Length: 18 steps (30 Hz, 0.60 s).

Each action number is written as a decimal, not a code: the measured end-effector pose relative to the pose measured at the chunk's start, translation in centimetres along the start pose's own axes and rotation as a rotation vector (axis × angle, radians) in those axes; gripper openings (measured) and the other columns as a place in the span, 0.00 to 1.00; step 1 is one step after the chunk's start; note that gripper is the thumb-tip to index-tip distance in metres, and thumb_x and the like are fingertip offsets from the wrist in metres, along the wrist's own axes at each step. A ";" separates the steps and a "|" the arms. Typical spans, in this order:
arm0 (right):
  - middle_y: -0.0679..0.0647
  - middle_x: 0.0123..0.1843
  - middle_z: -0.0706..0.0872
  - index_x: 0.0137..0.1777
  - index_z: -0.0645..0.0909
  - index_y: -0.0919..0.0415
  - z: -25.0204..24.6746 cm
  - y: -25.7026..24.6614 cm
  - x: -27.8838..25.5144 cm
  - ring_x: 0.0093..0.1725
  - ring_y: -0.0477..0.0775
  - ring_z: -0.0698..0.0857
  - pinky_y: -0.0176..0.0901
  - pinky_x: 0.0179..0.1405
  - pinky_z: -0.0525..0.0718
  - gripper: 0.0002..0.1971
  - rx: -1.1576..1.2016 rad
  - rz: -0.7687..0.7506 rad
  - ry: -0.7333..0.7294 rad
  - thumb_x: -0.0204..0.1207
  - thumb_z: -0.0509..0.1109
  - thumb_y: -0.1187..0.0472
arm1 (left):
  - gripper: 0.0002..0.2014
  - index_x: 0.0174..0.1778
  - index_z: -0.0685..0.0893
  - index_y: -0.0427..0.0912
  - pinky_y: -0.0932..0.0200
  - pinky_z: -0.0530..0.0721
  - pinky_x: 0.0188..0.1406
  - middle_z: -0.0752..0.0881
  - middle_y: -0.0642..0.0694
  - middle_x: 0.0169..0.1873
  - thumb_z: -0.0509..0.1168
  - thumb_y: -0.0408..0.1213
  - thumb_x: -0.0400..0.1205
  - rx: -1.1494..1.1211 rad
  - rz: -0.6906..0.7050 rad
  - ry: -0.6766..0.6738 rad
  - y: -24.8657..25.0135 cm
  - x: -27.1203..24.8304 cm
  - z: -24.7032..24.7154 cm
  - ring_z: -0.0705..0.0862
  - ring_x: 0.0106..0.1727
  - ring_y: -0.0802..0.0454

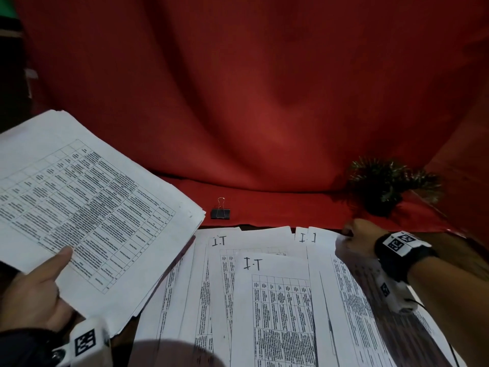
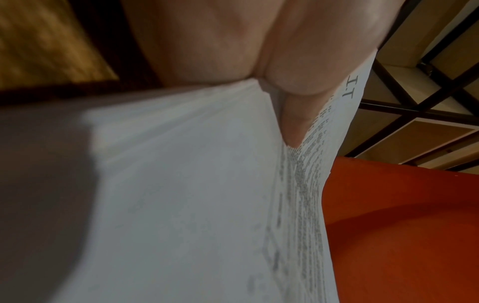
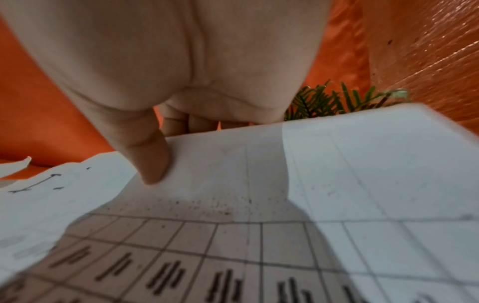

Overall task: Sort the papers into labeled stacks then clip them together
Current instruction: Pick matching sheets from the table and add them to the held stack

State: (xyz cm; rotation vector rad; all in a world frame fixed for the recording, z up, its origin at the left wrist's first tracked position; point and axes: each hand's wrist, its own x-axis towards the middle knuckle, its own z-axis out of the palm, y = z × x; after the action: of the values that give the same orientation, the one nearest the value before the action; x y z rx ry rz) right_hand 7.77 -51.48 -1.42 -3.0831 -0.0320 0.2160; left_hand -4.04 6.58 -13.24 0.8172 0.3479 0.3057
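Observation:
My left hand (image 1: 37, 290) grips a thick stack of printed papers (image 1: 87, 207) lifted at the left, thumb on top and fingers underneath. In the left wrist view the thumb (image 2: 293, 86) presses between sheets of that stack (image 2: 181, 194). Several loose sheets marked "I.T" (image 1: 275, 300) lie spread over the table in front. My right hand (image 1: 357, 239) pinches the top edge of the rightmost sheet (image 3: 324, 174), thumb (image 3: 153, 162) on top, fingers curled behind. A black binder clip (image 1: 220, 213) stands on the red cloth beyond the sheets, untouched.
Red cloth (image 1: 264, 115) covers the back of the table and hangs as a backdrop. A small dark green tinsel plant (image 1: 389, 186) stands at the back right, just behind my right hand. The wooden table edge shows at the far right.

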 end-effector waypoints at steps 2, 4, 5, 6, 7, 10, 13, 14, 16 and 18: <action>0.48 0.27 0.77 0.28 0.71 0.53 -1.0 -0.3 -0.1 0.27 0.46 0.74 0.39 0.24 0.67 0.14 -0.007 -0.005 0.018 0.72 0.69 0.63 | 0.06 0.37 0.97 0.56 0.51 0.94 0.45 0.95 0.53 0.39 0.78 0.52 0.68 0.072 0.025 -0.020 0.8 -1.5 1.7 0.95 0.39 0.56; 0.49 0.29 0.78 0.29 0.71 0.53 -2.5 -1.1 -0.4 0.29 0.47 0.75 0.40 0.25 0.68 0.13 0.005 -0.044 0.059 0.72 0.69 0.64 | 0.18 0.36 0.96 0.56 0.54 0.94 0.37 0.95 0.55 0.35 0.83 0.57 0.53 0.063 0.046 -0.039 1.1 -2.1 2.1 0.94 0.37 0.57; 0.50 0.30 0.79 0.31 0.72 0.54 -3.5 -1.5 -0.6 0.30 0.49 0.77 0.41 0.26 0.69 0.11 0.012 -0.057 0.087 0.72 0.69 0.64 | 0.27 0.40 0.96 0.52 0.53 0.94 0.38 0.95 0.55 0.36 0.85 0.59 0.46 0.057 0.038 -0.048 1.0 -2.5 2.5 0.94 0.37 0.57; 0.52 0.32 0.81 0.33 0.74 0.55 -4.6 -1.9 -0.8 0.32 0.51 0.79 0.42 0.26 0.70 0.09 0.019 -0.060 0.117 0.72 0.68 0.65 | 0.35 0.44 0.95 0.47 0.53 0.94 0.38 0.95 0.54 0.37 0.86 0.60 0.43 0.088 0.040 -0.018 1.2 -2.2 2.2 0.94 0.38 0.56; 0.53 0.34 0.82 0.36 0.76 0.57 -5.8 -2.3 -1.1 0.32 0.52 0.80 0.42 0.27 0.72 0.07 0.014 -0.065 0.150 0.73 0.68 0.64 | 0.39 0.47 0.94 0.45 0.52 0.94 0.39 0.95 0.54 0.37 0.86 0.61 0.41 0.080 0.038 -0.066 1.3 -2.7 2.5 0.94 0.39 0.56; 0.54 0.34 0.83 0.39 0.75 0.55 -9.5 -3.5 -1.8 0.31 0.54 0.82 0.46 0.29 0.76 0.06 -0.032 -0.097 0.274 0.77 0.68 0.61 | 0.35 0.49 0.96 0.51 0.46 0.94 0.43 0.96 0.51 0.43 0.86 0.60 0.44 0.097 0.045 -0.018 1.2 -2.8 2.6 0.95 0.44 0.51; 0.54 0.34 0.82 0.39 0.73 0.53 -13.9 -4.8 -2.8 0.33 0.55 0.81 0.46 0.30 0.77 0.08 -0.069 -0.140 0.445 0.78 0.69 0.60 | 0.43 0.73 0.85 0.48 0.25 0.83 0.61 0.88 0.41 0.69 0.86 0.55 0.60 0.065 0.048 -0.031 1.2 -3.2 2.7 0.88 0.67 0.38; 0.54 0.35 0.82 0.40 0.74 0.53 -15.3 -5.3 -3.2 0.34 0.57 0.81 0.48 0.32 0.79 0.08 -0.082 -0.159 0.512 0.77 0.70 0.60 | 0.39 0.76 0.82 0.47 0.25 0.82 0.62 0.86 0.40 0.71 0.82 0.50 0.68 0.053 0.094 -0.028 1.3 -3.7 3.4 0.86 0.69 0.37; 0.59 0.36 0.83 0.44 0.75 0.57 -18.1 -6.3 -4.2 0.34 0.61 0.80 0.53 0.36 0.83 0.06 -0.093 -0.219 0.691 0.76 0.71 0.62 | 0.23 0.75 0.83 0.46 0.34 0.88 0.56 0.87 0.42 0.69 0.70 0.36 0.82 0.087 0.201 -0.014 1.2 -4.1 4.8 0.88 0.66 0.39; 0.66 0.38 0.82 0.55 0.74 0.62 -20.7 -7.3 -5.1 0.34 0.64 0.78 0.54 0.35 0.81 0.11 -0.052 -0.262 0.842 0.75 0.71 0.64 | 0.16 0.66 0.87 0.46 0.49 0.91 0.50 0.89 0.44 0.65 0.64 0.28 0.86 0.168 0.257 0.001 0.8 -3.9 5.5 0.90 0.61 0.40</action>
State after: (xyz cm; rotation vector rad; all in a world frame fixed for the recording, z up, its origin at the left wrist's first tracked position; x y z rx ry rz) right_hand 5.49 -45.30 20.19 -2.8999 -0.3967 -1.0809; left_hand -5.38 2.02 -8.43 1.0299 0.2717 0.5219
